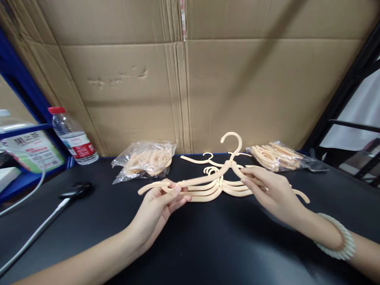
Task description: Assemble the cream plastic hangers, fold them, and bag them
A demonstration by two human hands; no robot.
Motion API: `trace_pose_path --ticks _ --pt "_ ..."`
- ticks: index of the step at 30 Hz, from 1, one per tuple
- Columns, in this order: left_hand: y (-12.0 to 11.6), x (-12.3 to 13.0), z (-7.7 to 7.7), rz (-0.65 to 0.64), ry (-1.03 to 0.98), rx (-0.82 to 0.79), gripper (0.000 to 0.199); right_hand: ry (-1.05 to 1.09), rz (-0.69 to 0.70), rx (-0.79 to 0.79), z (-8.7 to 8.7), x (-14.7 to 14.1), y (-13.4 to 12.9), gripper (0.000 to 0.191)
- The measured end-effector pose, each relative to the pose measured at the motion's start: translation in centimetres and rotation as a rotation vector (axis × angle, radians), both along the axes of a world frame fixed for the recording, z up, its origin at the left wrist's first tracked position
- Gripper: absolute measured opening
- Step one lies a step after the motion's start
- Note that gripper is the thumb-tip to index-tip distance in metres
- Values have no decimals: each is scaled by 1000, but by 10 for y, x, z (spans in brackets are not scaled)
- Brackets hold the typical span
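A cream-coloured clothes hanger (208, 179) is held up in front of me, its hook upright. My left hand (160, 208) pinches its left arm between thumb and fingers, the notched tip sticking out past the hand. Around its right arm my right hand (271, 192) is closed, partly covering it; a curved tip shows beyond the wrist side. Behind, on the black table, lies a row of several matching hangers (208, 193), partly hidden by the hands and the held hanger. Farther back another hanger (196, 160) lies flat.
Hanger parts fill a clear plastic bag (145, 160) at back left and another bag (277, 156) at back right. A red-capped water bottle (75, 138) stands at left, near a black device (75, 190) with a white cable. Cardboard (124, 79) walls off the table's far edge.
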State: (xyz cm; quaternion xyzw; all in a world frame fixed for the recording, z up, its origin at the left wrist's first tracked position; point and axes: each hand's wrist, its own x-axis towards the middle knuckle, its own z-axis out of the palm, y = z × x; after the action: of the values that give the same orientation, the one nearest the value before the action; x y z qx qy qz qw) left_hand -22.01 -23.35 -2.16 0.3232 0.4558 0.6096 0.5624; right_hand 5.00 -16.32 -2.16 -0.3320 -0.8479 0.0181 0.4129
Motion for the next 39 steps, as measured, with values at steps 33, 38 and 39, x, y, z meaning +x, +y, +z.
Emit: trace_pose_path --ticks 33,38,39 --pt "-30 9 -5 -534 1528 796 23 -528 65 -274 3 4 11 5" --pt "-27 8 -6 -510 1539 759 21 -480 42 -355 -3 8 19 7" --pt "-27 8 -7 -509 1542 754 21 -475 41 -366 -4 8 20 9"
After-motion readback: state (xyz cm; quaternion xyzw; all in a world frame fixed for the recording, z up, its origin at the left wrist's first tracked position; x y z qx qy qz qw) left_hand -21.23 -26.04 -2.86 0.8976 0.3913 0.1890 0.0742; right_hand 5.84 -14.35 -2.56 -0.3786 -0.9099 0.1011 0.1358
